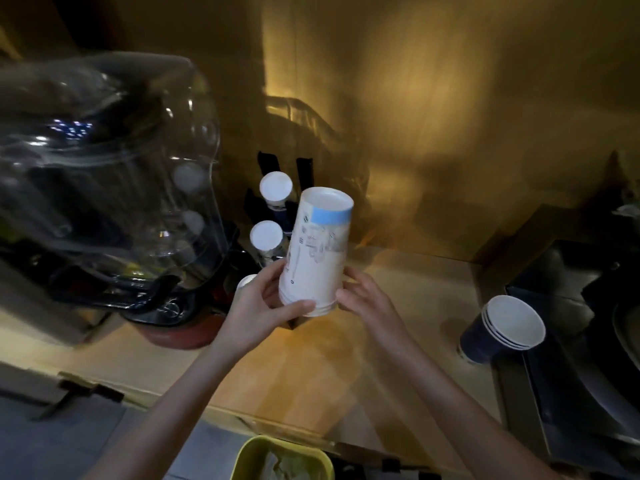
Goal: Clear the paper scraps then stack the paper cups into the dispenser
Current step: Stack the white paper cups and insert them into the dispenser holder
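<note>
A stack of white paper cups [317, 249] with a light blue band is held upside down, tilted, above the wooden counter [311, 368]. My left hand [266, 303] grips its rim end from the left, thumb under the rims. My right hand [363, 296] holds the same end from the right. Just behind stands the black cup dispenser [304, 171], with two upside-down cup stacks [276, 187] [266, 236] in its slots and a third white cup bottom [246, 281] peeking past my left hand. A short stack of dark blue cups [502, 329] stands upright at the right.
A large clear water jug [107, 174] on a black base fills the left side. A yellow-green bin [282, 460] with paper scraps sits below the counter's front edge. A dark sink area [581, 341] lies at the right. A wooden wall stands behind.
</note>
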A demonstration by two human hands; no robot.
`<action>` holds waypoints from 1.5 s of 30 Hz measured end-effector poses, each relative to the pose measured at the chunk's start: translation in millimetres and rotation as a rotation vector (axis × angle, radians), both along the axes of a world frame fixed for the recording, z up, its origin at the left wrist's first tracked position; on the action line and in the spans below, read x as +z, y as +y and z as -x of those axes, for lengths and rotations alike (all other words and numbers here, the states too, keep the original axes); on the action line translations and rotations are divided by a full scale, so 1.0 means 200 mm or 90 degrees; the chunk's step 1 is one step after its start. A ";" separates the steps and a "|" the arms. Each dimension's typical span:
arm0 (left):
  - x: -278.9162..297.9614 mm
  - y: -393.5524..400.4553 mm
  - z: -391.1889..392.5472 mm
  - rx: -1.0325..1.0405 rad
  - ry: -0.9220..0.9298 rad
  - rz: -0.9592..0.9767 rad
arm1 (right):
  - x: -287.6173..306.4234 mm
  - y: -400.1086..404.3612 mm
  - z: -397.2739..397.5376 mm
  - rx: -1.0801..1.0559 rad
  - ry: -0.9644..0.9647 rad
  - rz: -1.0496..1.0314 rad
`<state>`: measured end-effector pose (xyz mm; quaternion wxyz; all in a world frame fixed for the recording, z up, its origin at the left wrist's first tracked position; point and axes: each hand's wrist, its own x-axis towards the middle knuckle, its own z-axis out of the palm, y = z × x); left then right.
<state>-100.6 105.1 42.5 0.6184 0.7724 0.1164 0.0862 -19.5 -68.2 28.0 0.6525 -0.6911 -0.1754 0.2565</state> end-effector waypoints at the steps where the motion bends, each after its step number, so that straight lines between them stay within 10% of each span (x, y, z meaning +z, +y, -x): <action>1: -0.01 0.01 0.03 0.008 -0.021 -0.034 | 0.01 0.04 0.03 0.009 -0.018 0.000; 21: 0.27 0.37 0.22 0.097 -0.068 -0.452 | -0.14 0.51 0.16 0.027 -0.192 0.159; 45: -0.14 0.30 0.05 0.084 0.054 -0.440 | -0.16 0.50 0.07 0.061 -0.292 0.251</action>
